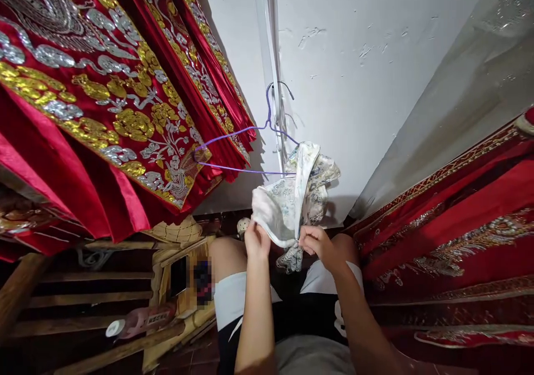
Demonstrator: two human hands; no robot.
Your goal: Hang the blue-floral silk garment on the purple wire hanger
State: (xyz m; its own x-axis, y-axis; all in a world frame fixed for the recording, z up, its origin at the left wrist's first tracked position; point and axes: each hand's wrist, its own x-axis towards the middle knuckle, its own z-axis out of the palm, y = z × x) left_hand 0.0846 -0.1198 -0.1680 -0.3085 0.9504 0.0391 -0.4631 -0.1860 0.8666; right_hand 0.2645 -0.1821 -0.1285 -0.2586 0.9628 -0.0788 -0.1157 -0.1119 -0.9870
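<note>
A light floral garment with white trim (287,208) hangs from the right end of a purple hanger (242,171); the hanger's left end bears no part of it. My left hand (256,240) grips the white edge of the garment at its lower left. Close by on the right, my right hand (316,245) pinches the trim near the bottom, fingers closed on the cloth. Gathered fabric dangles just below the right fingers. Folds hide the garment's exact cut. The hanger's hook is over a thin white upright pole (270,35).
Red embroidered robes with gold and silver sequins (133,122) hang at the left. More red beaded cloth (454,236) lies along the right. A wooden bench (92,300) at the lower left holds a pink bottle (144,320). A white wall (334,85) stands ahead.
</note>
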